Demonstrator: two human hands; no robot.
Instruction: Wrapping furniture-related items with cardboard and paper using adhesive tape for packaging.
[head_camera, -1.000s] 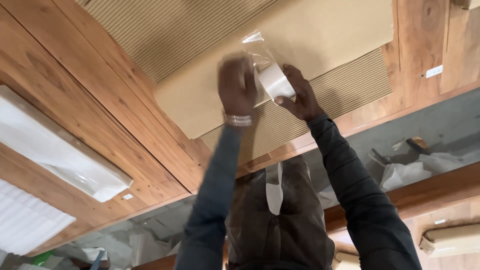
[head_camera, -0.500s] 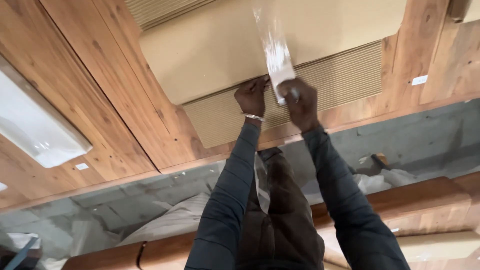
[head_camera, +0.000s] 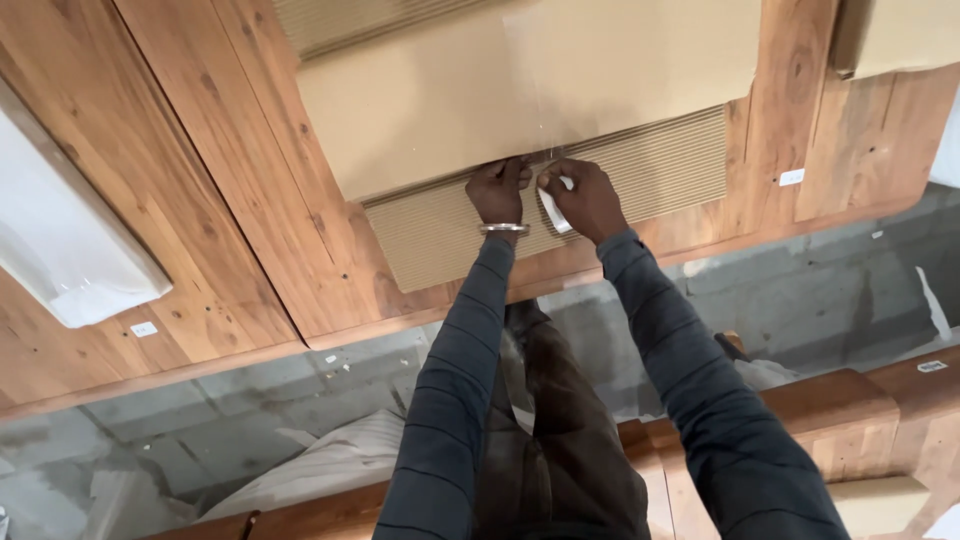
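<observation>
**Asker:** What are the two hands doing?

**Describer:** Both reach forward over a wooden tabletop (head_camera: 250, 200). They meet at the lower edge of a smooth cardboard sheet (head_camera: 520, 90), where it overlaps a ribbed corrugated sheet (head_camera: 640, 170). The left hand (head_camera: 497, 192), a metal bangle (head_camera: 504, 229) on its wrist, has its fingers curled and pressed down on that edge. The right hand (head_camera: 580, 198) has its fingers pinched narrowly on the end of a strip of clear packing tape (head_camera: 553, 205).

**Asker:** Where exactly is the tape?

**Describer:** The tape runs up from the pinch across the smooth cardboard as a faint glossy band. A short whitish tail sticks out below the right thumb. I cannot tell how much of the band is already stuck down.

**Asker:** How would it handle?

**Describer:** My judgement: very light, thin and limp, sticky on one face, so it would likely wrinkle or cling to itself if slack. The non-sticky tail looks the best place to hold, keeping it taut. The cardboard seems light but fairly stiff, and easily creased.

**Asker:** Anything else nearby?

**Describer:** A white plastic-wrapped pack (head_camera: 70, 250) lies at the left, and a grey concrete floor (head_camera: 800, 290) lies below.
</observation>
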